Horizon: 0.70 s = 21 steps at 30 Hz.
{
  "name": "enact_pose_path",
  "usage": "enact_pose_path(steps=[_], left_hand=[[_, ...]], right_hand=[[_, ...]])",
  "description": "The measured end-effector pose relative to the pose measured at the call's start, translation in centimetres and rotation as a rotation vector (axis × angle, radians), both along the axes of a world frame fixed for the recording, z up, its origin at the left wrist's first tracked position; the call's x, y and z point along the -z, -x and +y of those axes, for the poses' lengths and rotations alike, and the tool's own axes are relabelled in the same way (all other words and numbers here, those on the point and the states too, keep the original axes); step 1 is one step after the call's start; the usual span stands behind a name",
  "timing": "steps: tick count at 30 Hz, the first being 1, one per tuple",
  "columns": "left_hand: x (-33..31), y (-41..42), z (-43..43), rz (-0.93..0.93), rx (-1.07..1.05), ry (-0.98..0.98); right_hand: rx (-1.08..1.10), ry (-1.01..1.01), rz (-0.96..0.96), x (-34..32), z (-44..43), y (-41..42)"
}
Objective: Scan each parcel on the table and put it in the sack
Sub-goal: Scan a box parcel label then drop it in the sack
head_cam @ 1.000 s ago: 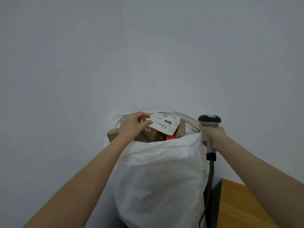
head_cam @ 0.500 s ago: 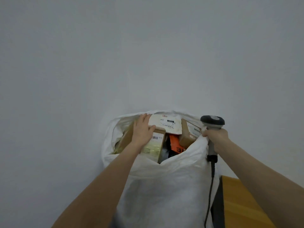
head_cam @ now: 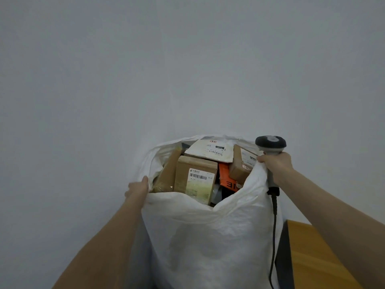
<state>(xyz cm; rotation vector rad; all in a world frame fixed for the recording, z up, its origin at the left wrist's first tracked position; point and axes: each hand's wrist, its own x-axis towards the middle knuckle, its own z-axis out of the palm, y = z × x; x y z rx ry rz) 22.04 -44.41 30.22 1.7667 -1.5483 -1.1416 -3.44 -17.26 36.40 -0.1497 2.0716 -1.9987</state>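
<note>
Against the wall stood the white sack, mouth open, holding parcels: a brown box, a white mailer, an orange packet. The left hand gripped its rim; the right hand gripped rim and scanner

A wooden table stands just beside the sack

A bare pale grey wall rises beyond the left hand and right hand, softly and evenly lit. Below the right hand shows a corner of an orange-brown table, dark-edged.
</note>
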Motion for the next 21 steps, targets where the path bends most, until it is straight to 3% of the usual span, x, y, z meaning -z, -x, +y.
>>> enact_pose_path(steps=[2, 4, 7, 11, 16, 19, 21], left_hand=[[1.8, -0.5, 0.2, 0.269, 0.027, -0.231], [2.3, -0.7, 0.1, 0.465, 0.068, -0.326], [0.3, -0.4, -1.5, 0.551, 0.049, -0.148], [-7.7, 1.1, -3.2, 0.61, 0.088, 0.186], [-11.1, 1.6, -3.3, 0.452, 0.126, 0.411], [-11.0, 1.8, -3.0, 0.062, 0.235, 0.468], [-12.7, 1.9, -3.0, -0.09, 0.264, 0.574]], right_hand=[[0.006, -0.003, 0.009, 0.1, -0.2, -0.3], [0.016, -0.014, 0.02, 0.1, -0.3, -0.5], [0.031, -0.038, 0.045, 0.1, -0.5, -0.6], [0.026, -0.077, 0.076, -0.1, -1.2, -1.0], [0.1, -0.054, 0.101, -2.0, -1.0, -0.2], [0.064, -0.106, 0.11, -1.7, -0.7, -0.2], [0.049, -0.14, 0.146, -2.2, -0.6, -0.2]])
